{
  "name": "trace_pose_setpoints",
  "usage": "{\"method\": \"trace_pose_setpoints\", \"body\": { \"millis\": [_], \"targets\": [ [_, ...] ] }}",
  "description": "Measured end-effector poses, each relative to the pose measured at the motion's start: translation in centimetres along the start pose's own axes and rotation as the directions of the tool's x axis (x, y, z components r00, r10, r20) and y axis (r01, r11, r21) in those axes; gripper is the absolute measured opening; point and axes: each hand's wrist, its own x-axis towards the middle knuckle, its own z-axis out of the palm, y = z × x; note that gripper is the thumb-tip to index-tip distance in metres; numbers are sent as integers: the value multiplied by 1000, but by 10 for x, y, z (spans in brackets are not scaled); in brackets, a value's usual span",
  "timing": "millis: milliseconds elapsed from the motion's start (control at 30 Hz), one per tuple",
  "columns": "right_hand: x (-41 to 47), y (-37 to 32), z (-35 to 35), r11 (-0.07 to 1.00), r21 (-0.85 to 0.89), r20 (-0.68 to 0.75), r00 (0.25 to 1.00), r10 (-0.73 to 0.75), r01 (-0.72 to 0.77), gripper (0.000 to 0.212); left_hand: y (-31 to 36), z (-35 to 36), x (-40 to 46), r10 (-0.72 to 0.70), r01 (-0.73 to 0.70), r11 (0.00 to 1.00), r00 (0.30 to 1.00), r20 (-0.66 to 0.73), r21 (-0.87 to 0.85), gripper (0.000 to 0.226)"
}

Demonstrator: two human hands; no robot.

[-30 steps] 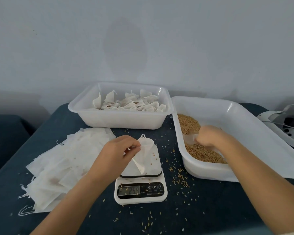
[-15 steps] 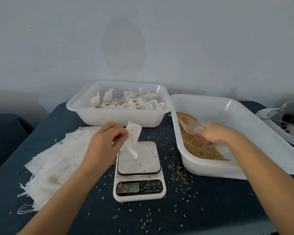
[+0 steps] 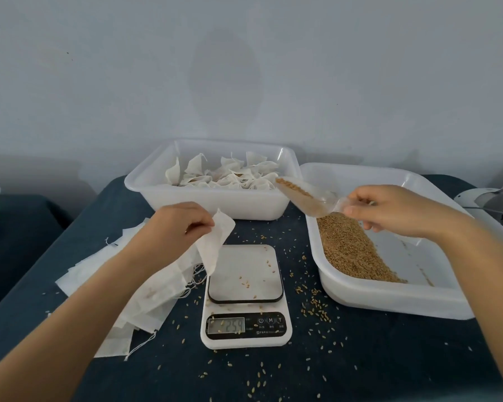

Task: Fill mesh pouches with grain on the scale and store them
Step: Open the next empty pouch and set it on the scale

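My left hand [image 3: 177, 227] pinches an empty white mesh pouch [image 3: 215, 242] that hangs just above the left rear corner of the white digital scale [image 3: 246, 297]. A few grains lie on the scale's plate, and its display reads 259. My right hand [image 3: 389, 208] grips a clear plastic scoop [image 3: 305, 195] loaded with grain, raised over the left rear corner of the white grain tub [image 3: 389, 297]. Brown grain [image 3: 352, 250] lies along the tub's left side.
A white tub [image 3: 215, 201] holding several filled, tied pouches stands behind the scale. A fanned stack of flat empty pouches [image 3: 134, 285] lies to the left on the dark blue cloth. Loose grains are scattered around the scale. A white-grey appliance [image 3: 494, 204] sits at the far right.
My right hand dug the scoop into the grain, then raised it full, up and left towards the pouch. My left hand lifted the pouch off the scale plate, back and left.
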Motion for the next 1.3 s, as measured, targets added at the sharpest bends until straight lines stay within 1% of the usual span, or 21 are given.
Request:
{"method": "trace_pose_setpoints", "body": {
  "millis": [133,200,300,367,567,700,833,933,1033,1300],
  "targets": [
    [0,-14,12,990,29,121,982,-142,139,15,-5,-9,4,33,-42,997,989,144,65,13],
    [2,-19,19,981,25,154,969,-192,190,15,-5,-10,5,39,-49,997,985,170,58,13],
    [5,-24,29,961,-8,196,943,-268,275,7,-5,-11,5,68,-79,995,980,189,53,14],
    [7,-26,34,951,-33,226,930,-291,306,7,-5,-11,5,93,-105,993,976,199,48,14],
    [10,-27,34,939,-107,285,915,-286,327,8,-4,-10,2,128,-139,990,962,240,32,13],
    [12,-31,27,933,-166,304,917,-259,319,18,-2,-8,1,141,-147,989,959,245,9,13],
    [13,-43,21,921,-205,358,901,-245,332,16,1,-8,-1,149,-152,988,953,263,-9,14],
    [14,-53,16,902,-256,390,891,-233,348,18,5,-7,-1,180,-179,984,947,266,-28,13],
    [14,-62,12,879,-309,405,886,-223,363,19,8,-6,-1,192,-192,981,944,268,-28,12],
    [13,-80,-3,855,-378,430,885,-178,356,26,12,-4,0,202,-189,979,930,307,-71,14]
  ]
}}
